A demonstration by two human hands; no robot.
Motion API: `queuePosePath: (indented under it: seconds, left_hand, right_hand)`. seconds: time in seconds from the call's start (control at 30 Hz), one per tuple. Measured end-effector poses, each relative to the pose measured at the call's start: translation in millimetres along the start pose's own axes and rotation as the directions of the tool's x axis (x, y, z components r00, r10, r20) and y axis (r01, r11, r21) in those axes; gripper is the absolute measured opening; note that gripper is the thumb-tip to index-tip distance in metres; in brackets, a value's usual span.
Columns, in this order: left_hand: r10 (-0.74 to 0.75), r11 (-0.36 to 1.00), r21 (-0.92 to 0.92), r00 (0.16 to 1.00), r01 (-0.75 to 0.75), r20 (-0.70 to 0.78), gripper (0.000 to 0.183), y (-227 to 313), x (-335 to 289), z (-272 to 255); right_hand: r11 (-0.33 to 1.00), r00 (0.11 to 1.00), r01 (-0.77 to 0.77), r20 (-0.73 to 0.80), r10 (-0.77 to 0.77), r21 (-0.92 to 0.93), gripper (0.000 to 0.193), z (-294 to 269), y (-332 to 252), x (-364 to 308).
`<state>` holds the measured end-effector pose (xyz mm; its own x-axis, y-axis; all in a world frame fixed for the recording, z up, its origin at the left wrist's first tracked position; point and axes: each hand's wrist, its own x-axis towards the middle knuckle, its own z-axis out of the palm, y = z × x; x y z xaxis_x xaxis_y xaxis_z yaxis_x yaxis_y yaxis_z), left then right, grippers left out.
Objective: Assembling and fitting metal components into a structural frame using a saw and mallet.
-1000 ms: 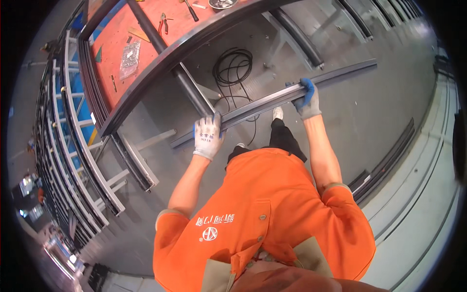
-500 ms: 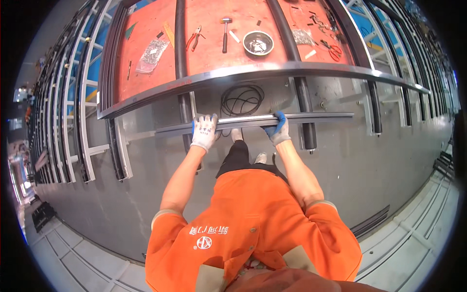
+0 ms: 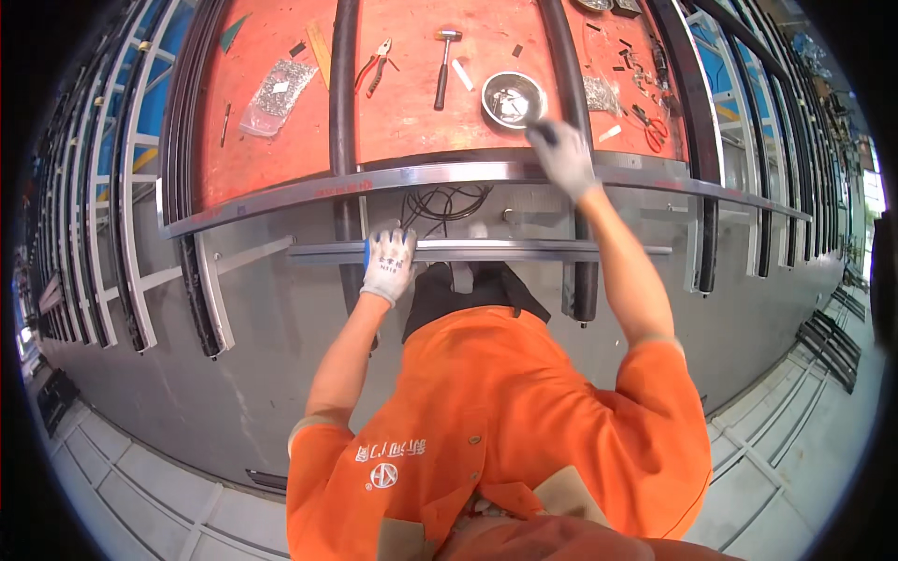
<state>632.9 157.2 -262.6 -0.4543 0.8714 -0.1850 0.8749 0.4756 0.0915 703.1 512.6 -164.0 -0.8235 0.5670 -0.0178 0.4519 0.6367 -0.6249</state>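
My left hand (image 3: pixel 389 265), in a white and blue work glove, grips a long slim grey metal profile (image 3: pixel 505 251) near its left part. The profile lies level across in front of my body, its right end free of any hand. Over the long metal bar (image 3: pixel 440 174) at the near side of the red work surface, my gloved right hand (image 3: pixel 566 159) reaches forward, smeared by motion. Its fingertips are just right of and below a round metal bowl (image 3: pixel 485 105) with small pale pieces in it. Whether those fingers hold anything cannot be made out.
On the red surface (image 3: pixel 412 122) lie a hammer (image 3: pixel 442 75), pliers (image 3: pixel 376 70), a clear bag of small parts (image 3: pixel 279 98) and red-handled scissors (image 3: pixel 652 129). Black padded rails (image 3: pixel 343 93) run lengthwise. A black cable coil (image 3: pixel 444 201) rests on the grey floor beyond the profile.
My right hand has let go of the profile and moved forward to beside the bowl. My left hand still holds the profile, which appears slightly lower in the picture.
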Motion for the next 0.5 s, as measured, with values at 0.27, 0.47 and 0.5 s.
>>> queuePosePath:
  seconds: [0.27, 0.47, 0.5]
  left_hand:
    - [-0.076, 0.997, 0.019, 0.996, 0.075, 0.057, 0.055, 42.1, 2.4, -18.2]
    - [-0.062, 0.993, -0.109, 0.991, 0.048, -0.122, 0.046, 64.3, 22.6, 20.1]
    - [-0.018, 0.994, -0.110, 0.987, 0.001, -0.161, 0.044, 65.7, 27.0, 20.8]
  right_hand:
    - [0.823, 0.957, 0.189, 0.289, -0.032, -0.535, 0.045, 152.0, 158.1, 159.6]
    - [0.695, 0.916, 0.281, 0.402, 0.012, -0.662, 0.045, 134.1, 278.2, 184.7]
    - [0.555, 0.905, 0.408, 0.399, -0.146, -0.725, 0.044, 133.4, 307.1, 181.6]
